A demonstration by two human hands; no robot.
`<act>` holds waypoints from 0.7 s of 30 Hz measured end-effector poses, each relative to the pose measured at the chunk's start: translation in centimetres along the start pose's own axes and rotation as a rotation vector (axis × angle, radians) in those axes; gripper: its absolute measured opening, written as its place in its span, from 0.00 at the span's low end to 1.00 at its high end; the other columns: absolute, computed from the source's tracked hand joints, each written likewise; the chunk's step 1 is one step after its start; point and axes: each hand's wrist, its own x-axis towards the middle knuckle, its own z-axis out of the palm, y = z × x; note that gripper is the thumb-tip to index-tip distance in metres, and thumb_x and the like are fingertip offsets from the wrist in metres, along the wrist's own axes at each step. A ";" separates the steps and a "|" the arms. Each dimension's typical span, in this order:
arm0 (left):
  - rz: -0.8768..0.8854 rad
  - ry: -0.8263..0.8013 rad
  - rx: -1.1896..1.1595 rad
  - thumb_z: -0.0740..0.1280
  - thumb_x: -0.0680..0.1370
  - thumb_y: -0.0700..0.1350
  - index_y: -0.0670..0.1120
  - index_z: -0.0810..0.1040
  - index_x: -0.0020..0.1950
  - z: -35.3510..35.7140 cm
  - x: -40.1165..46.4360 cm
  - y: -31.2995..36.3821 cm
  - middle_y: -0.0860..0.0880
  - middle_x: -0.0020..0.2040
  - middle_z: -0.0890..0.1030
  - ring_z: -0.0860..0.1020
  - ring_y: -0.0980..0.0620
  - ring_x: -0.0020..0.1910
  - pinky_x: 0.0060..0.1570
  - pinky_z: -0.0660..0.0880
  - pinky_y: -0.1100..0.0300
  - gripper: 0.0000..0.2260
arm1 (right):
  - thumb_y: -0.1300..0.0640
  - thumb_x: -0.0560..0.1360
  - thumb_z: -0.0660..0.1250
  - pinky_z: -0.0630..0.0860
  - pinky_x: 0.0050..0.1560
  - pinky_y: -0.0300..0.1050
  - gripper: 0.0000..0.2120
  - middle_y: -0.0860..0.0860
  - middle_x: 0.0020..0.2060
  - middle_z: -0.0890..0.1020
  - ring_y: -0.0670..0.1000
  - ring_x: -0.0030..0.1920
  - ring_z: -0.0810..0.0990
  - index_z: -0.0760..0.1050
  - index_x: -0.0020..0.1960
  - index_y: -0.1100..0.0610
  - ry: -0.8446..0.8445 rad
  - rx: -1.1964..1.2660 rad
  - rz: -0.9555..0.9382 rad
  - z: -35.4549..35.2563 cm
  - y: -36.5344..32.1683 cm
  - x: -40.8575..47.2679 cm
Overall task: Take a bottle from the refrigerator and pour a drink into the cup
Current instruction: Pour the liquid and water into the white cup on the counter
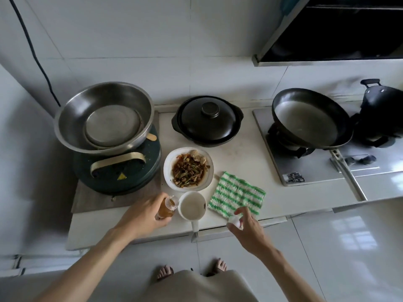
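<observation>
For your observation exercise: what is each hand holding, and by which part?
Left hand grips the bottle round its body. Right hand pinches a small white cap in its fingers.

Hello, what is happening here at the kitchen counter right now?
A person stands at the counter getting ready to pour a drink. The left hand grips a small bottle of amber liquid, uncapped, just left of the white cup. The right hand holds a small white thing, probably the cap, near the green striped cloth. No liquid is leaving the bottle yet. A plate of food sits just behind the cup.
</observation>
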 end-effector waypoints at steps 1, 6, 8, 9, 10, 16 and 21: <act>0.018 -0.001 0.055 0.71 0.72 0.63 0.60 0.66 0.61 0.0 0.2 0.0 0.59 0.55 0.79 0.76 0.60 0.48 0.38 0.67 0.70 0.23 | 0.45 0.76 0.67 0.75 0.47 0.50 0.15 0.48 0.45 0.77 0.47 0.42 0.75 0.64 0.56 0.46 0.001 0.003 0.002 0.1 0.1 0.0; 0.033 -0.053 0.261 0.69 0.72 0.66 0.56 0.68 0.64 -0.1 1.2 0.2 0.55 0.57 0.81 0.76 0.54 0.52 0.44 0.66 0.61 0.26 | 0.42 0.77 0.64 0.74 0.42 0.49 0.16 0.49 0.56 0.77 0.50 0.44 0.77 0.64 0.60 0.47 0.024 -0.090 -0.041 -0.1 -0.7 0.7; 0.038 -0.065 0.276 0.68 0.72 0.66 0.56 0.68 0.64 -0.3 1.5 0.6 0.55 0.58 0.81 0.77 0.53 0.53 0.46 0.68 0.59 0.25 | 0.41 0.78 0.63 0.75 0.42 0.48 0.17 0.49 0.60 0.77 0.51 0.44 0.78 0.64 0.61 0.47 0.047 -0.147 -0.061 -0.4 -1.0 1.1; 0.040 -0.070 0.285 0.68 0.73 0.66 0.55 0.69 0.64 -0.4 1.6 0.8 0.55 0.59 0.80 0.77 0.53 0.54 0.49 0.70 0.58 0.25 | 0.42 0.78 0.63 0.76 0.42 0.48 0.17 0.49 0.61 0.77 0.51 0.44 0.78 0.64 0.62 0.48 0.055 -0.176 -0.073 -0.4 -1.2 1.2; 0.041 -0.077 0.303 0.68 0.73 0.66 0.55 0.69 0.65 -0.5 1.6 0.9 0.56 0.60 0.80 0.77 0.52 0.55 0.51 0.71 0.57 0.26 | 0.42 0.78 0.63 0.76 0.43 0.49 0.18 0.49 0.62 0.77 0.51 0.44 0.79 0.65 0.62 0.49 0.059 -0.200 -0.084 -0.3 -1.3 1.3; 0.043 -0.124 0.400 0.67 0.72 0.65 0.56 0.68 0.64 -1.1 2.0 1.6 0.56 0.60 0.78 0.76 0.51 0.58 0.54 0.71 0.54 0.25 | 0.42 0.78 0.63 0.75 0.43 0.47 0.18 0.51 0.61 0.78 0.51 0.45 0.79 0.65 0.63 0.48 0.054 -0.258 -0.082 0.5 -1.6 1.1; 0.040 -0.154 0.473 0.67 0.70 0.64 0.55 0.69 0.63 -1.5 2.4 1.8 0.54 0.58 0.79 0.75 0.50 0.56 0.52 0.72 0.53 0.26 | 0.42 0.78 0.63 0.70 0.38 0.45 0.18 0.51 0.58 0.77 0.51 0.41 0.78 0.63 0.62 0.48 0.057 -0.295 -0.051 0.7 -1.3 0.9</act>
